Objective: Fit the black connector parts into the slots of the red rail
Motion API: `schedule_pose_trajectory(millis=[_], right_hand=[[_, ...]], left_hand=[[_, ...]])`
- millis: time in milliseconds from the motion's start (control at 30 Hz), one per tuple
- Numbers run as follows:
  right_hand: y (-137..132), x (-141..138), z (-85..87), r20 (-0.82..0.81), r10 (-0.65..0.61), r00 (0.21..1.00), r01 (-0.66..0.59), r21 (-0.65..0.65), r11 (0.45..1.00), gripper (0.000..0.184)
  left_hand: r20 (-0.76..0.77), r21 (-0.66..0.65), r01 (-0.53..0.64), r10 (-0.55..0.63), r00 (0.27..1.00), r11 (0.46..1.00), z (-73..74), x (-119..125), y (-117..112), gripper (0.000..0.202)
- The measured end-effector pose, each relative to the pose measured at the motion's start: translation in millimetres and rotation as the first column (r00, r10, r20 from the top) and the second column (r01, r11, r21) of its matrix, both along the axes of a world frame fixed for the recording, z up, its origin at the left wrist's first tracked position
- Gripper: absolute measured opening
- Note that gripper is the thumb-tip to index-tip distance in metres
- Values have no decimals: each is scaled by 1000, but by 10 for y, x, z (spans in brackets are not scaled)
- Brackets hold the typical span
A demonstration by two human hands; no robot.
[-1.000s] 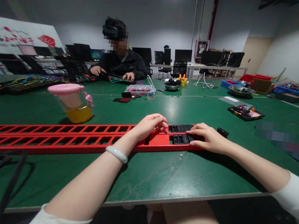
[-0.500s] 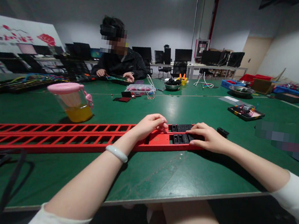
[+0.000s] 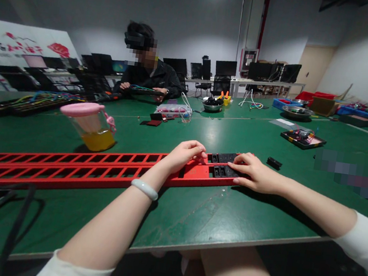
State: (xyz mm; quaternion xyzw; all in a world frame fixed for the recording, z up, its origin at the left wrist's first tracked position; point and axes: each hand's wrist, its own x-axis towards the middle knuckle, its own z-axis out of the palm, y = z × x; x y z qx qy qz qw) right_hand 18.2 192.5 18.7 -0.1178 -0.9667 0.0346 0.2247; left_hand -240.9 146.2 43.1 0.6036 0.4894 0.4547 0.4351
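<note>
A long red frame (image 3: 124, 173) with two rows of slots lies across the near part of the green table. Black plastic blocks (image 3: 223, 171) sit in its right end in both rows. My left hand (image 3: 187, 153) rests on the frame just left of these blocks, fingers curled in with nothing visible in them. At the right end, my right hand (image 3: 257, 172) grips the front-row black block, thumb near the frame's front edge and index finger on top. Its palm hides the frame's end. A loose black piece (image 3: 274, 163) lies beyond my right hand.
A pink-lidded cup (image 3: 96, 128) with yellow liquid stands behind the frame. Across the table a person (image 3: 151, 78) holds a dark board with wires. A black tray (image 3: 303, 139), a metal bowl (image 3: 213, 105) and a wire bundle (image 3: 34, 102) are farther back.
My right hand has shifted slightly, its thumb lower at the frame's front edge and its fingers drawn back from the loose black piece. The person opposite has raised and tilted the board.
</note>
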Motion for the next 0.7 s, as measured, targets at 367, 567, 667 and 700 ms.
schedule_pose_trajectory(millis=[367,567,667,700], right_hand=[[51,6,2,-56,2,998,-9,-134,991,36],[128,49,64,-125,-13,992,-5,-144,990,35],[325,206,137,-209,-107,972,83,-121,989,33],[416,285,160,-237,-162,958,138,-115,984,32]], left_hand=[[-46,6,-37,37,998,999,33,43,-60,22],[-45,39,-27,29,999,999,13,28,-32,25],[-6,51,-52,52,999,997,10,32,-26,26],[-1,52,-76,77,997,996,8,31,-24,27]])
